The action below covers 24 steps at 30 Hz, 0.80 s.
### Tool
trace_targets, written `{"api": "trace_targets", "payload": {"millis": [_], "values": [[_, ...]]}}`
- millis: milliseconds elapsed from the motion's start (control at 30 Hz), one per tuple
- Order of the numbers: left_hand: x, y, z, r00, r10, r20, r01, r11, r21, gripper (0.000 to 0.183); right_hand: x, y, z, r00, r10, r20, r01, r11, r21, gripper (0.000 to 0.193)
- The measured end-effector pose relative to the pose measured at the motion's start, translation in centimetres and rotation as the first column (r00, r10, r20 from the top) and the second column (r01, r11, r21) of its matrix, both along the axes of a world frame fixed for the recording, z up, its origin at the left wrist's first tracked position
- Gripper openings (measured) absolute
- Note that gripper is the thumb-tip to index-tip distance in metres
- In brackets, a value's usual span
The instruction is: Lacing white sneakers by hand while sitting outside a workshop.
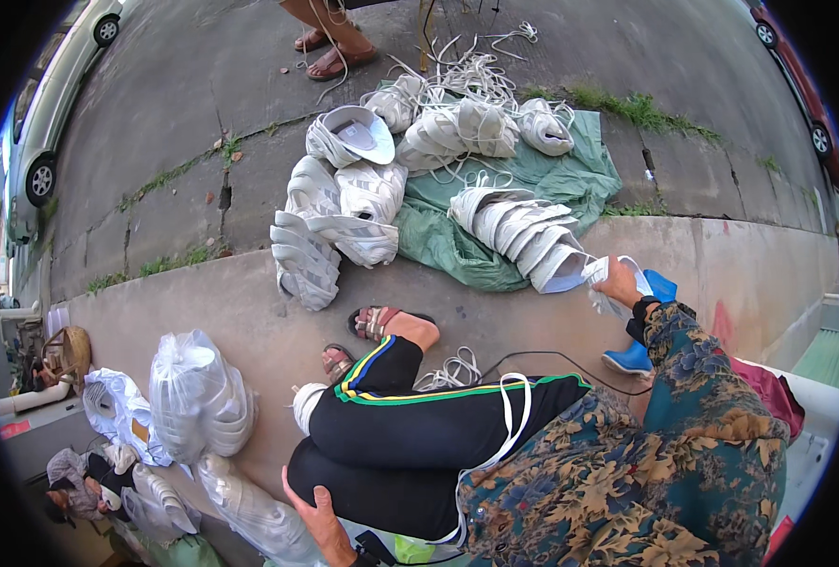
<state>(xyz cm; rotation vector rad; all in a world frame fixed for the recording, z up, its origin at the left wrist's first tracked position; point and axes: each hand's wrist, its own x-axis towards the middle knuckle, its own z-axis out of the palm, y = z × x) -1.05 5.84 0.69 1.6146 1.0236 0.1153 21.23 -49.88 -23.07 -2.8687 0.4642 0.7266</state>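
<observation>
On the right, my right hand [616,283] is closed around a white shoe upper [642,275], beside the near end of a nested row of white shoe uppers [518,227]. That row lies on a green plastic sheet [438,222]. Low in the picture, my left hand [323,527] is beside my black-trousered thigh, thumb and fingers apart, with nothing seen in it. A white lace [523,416] loops over my lap. Another white piece [306,406], partly hidden, rests against my knee. More nested shoe uppers [306,260] lie ahead, left of the sheet.
A tangle of white laces [476,80] lies at the far side, near another person's sandalled feet [342,62]. Stuffed clear plastic bags [202,397] stand at left, with a person [79,484] behind them. Blue boots [632,359] and a dark cable [552,354] are at right.
</observation>
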Motion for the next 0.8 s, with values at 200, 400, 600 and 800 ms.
{"api": "trace_targets", "payload": {"millis": [200, 400, 600, 800], "values": [[0.0, -0.1, -0.3, 1.0, 0.004, -0.01, -0.004, 1.0, 0.002, 0.089, -4.3, 0.1, -10.6, 0.89, -0.228, 0.394, 0.111, 0.948, 0.297, 0.088], [-0.3, -0.7, -0.1, 1.0, 0.028, 0.015, -0.028, 0.999, -0.024, 0.089, 0.1, 3.1, -4.2, 0.859, -0.33, -0.39, 0.481, 0.78, 0.4, 0.048], [-0.7, 0.3, -0.6, 1.0, 0.0, -0.015, 0.001, 0.999, 0.049, 0.094, 5.4, 12.3, -2.1, 0.918, -0.18, -0.353, 0.384, 0.62, 0.684, 0.03], [0.2, 1.0, 0.0, 0.999, 0.012, -0.037, -0.011, 1.0, 0.012, 0.1, 9.9, 27.4, -3.2, 0.932, 0.24, -0.272, 0.063, 0.633, 0.772, 0.028]]}}
